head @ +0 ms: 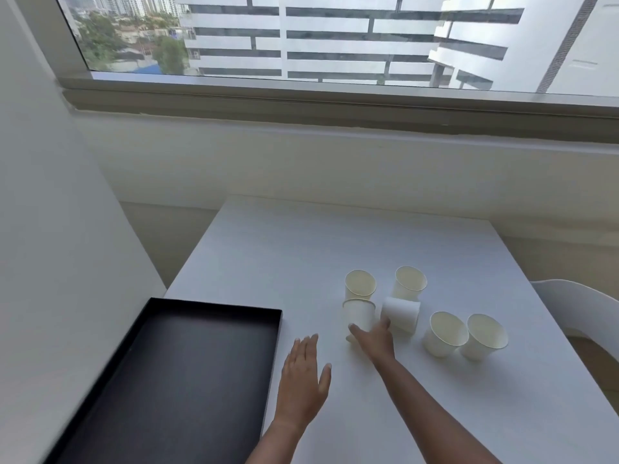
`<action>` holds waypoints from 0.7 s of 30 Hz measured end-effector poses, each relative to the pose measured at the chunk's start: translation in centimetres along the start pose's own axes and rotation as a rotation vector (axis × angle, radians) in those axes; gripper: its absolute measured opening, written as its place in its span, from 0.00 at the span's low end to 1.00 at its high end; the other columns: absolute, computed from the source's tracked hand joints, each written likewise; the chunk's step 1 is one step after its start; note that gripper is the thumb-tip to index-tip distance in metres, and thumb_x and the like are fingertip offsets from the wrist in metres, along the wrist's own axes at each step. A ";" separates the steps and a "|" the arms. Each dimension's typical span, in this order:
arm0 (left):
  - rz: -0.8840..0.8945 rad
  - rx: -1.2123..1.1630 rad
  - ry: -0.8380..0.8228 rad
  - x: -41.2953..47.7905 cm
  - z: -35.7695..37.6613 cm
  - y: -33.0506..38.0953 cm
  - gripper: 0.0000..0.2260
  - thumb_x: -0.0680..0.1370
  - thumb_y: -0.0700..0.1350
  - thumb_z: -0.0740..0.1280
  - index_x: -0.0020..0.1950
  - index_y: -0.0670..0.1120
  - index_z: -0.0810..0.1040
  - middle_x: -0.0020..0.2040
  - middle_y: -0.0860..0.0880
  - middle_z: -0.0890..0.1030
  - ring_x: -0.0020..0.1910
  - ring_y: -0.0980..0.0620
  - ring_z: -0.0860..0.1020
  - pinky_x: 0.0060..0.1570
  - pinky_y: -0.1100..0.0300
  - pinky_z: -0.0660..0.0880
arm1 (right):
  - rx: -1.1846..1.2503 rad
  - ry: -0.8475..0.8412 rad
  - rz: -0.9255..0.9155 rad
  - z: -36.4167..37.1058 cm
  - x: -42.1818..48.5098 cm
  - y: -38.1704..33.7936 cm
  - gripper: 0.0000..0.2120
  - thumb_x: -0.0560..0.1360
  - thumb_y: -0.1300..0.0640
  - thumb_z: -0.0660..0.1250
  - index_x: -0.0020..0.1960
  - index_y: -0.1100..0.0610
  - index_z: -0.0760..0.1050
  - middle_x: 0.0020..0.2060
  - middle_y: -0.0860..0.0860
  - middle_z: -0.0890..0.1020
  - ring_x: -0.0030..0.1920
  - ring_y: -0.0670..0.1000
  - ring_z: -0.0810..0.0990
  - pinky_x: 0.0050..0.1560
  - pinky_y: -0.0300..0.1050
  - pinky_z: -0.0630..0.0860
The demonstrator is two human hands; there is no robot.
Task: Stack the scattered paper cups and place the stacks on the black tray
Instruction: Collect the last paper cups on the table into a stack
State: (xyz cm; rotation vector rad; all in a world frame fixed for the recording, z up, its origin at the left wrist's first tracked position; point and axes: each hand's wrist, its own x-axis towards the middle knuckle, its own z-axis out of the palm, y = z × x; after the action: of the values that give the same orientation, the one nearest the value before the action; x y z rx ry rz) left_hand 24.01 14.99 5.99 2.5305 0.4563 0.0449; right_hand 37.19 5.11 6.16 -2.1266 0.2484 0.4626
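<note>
No legible text on a white table by the window.

No lettering, label, brand, number or sign can be read anywhere: the paper cups [360,316] are plain white outside and cream inside, the black tray [187,373] has an unmarked matte surface, the white table [335,246] is bare of print, and the buildings [335,38] beyond the window carry no readable signage.

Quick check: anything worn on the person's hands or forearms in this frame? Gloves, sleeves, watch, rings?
Nothing visible. The left hand and the right hand are both bare, no gloves. Both forearms are uncovered right down to the bottom edge of the picture, so no sleeves show. No watch, band or wrist strap on either wrist. No rings can be made out, though the image is soft and the right hand's fingers are partly hidden.
</note>
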 end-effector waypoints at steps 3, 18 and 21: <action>-0.009 -0.071 -0.003 0.4 0.1 0.2 0.24 0.81 0.50 0.53 0.75 0.47 0.50 0.76 0.51 0.54 0.76 0.53 0.49 0.73 0.60 0.49 | 0.029 -0.002 0.018 -0.2 -0.1 0.5 0.35 0.71 0.56 0.67 0.70 0.62 0.51 0.60 0.64 0.74 0.58 0.61 0.77 0.58 0.52 0.75; -0.344 -1.023 -0.186 2.0 1.2 3.6 0.32 0.69 0.48 0.74 0.67 0.44 0.60 0.57 0.45 0.76 0.51 0.50 0.79 0.46 0.62 0.75 | 0.027 -0.157 -0.324 -0.7 -7.5 5.1 0.36 0.70 0.50 0.70 0.72 0.53 0.56 0.56 0.50 0.73 0.51 0.45 0.76 0.49 0.35 0.73; -0.359 -1.139 -0.197 2.1 1.5 3.9 0.34 0.61 0.48 0.74 0.63 0.42 0.65 0.56 0.41 0.79 0.53 0.44 0.80 0.53 0.51 0.78 | -0.040 -0.182 -0.403 -1.6 -7.8 5.6 0.34 0.72 0.51 0.68 0.72 0.52 0.55 0.56 0.46 0.70 0.55 0.40 0.72 0.53 0.32 0.70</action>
State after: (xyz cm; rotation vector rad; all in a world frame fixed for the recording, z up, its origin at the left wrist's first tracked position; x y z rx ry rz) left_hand 27.36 11.84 6.67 1.3065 0.5768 -0.0653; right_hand 28.48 0.69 6.00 -2.0879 -0.2911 0.4198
